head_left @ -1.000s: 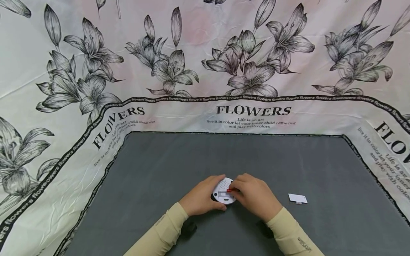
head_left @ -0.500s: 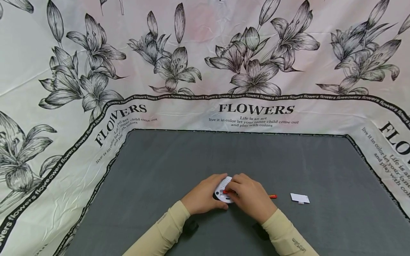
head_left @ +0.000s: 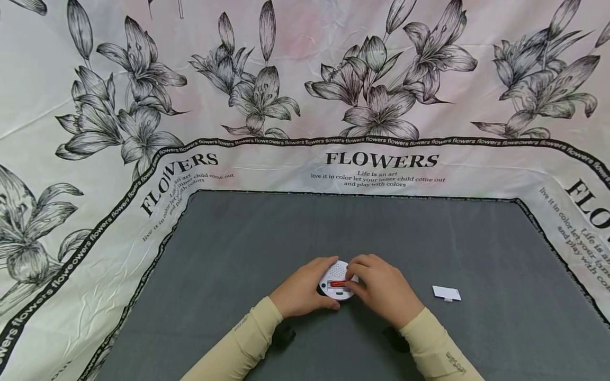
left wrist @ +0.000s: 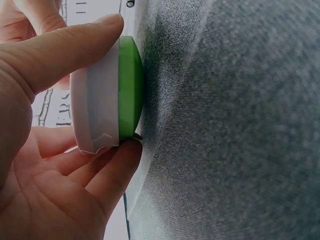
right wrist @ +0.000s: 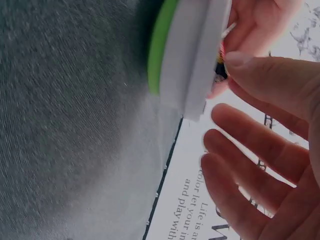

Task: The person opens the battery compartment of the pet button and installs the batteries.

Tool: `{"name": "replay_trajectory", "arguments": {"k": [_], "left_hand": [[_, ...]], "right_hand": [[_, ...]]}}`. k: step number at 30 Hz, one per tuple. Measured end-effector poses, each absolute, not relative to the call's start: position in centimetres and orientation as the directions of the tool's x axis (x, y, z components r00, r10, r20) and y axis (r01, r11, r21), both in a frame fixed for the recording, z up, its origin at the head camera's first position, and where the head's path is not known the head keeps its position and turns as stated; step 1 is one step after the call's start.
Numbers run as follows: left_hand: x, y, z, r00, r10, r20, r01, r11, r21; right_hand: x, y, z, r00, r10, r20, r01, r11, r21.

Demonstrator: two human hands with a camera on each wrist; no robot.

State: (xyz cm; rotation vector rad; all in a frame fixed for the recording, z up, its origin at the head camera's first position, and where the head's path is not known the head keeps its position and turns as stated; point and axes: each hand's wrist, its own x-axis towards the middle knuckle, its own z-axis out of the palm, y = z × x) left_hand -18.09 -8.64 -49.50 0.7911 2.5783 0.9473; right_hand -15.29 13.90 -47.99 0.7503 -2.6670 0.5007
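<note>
The printed cloth [head_left: 271, 174] reads "FLOWERS" above "Life is an art" down to "and play with colors"; its black band [head_left: 286, 142] repeats "flowers"; sleeve [head_left: 436, 344] lettering illegible

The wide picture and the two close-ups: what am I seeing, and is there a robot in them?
No robot, just a person's left hand and right hand, both bare. The wide picture comes from a camera on the head; each close-up comes from a camera on one wrist. The left hand holds a round white gadget, green underneath. A red stick, probably a battery, lies in its top; the right hand is at one end, though whether it grips it is hard to tell. A flat white piece lies on the grey cloth, to the right.
</note>
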Motion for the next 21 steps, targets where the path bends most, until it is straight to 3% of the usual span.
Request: {"name": "replay_trajectory", "arguments": {"k": [12, 21], "left_hand": [[-18.13, -8.64, -49.51, -0.81, 0.583, -0.072, 0.396, 0.632, 0.667], [-18.12, -8.6, -49.5, -0.808, 0.587, -0.052, 0.408, 0.621, 0.669]], "right_hand": [[-15.07, 13.58, -47.81, -0.843, -0.412, 0.345, -0.525, 0.769, -0.365], [-15.03, 13.23, -48.29, -0.824, -0.41, 0.39, -0.543, 0.767, -0.342]]}}
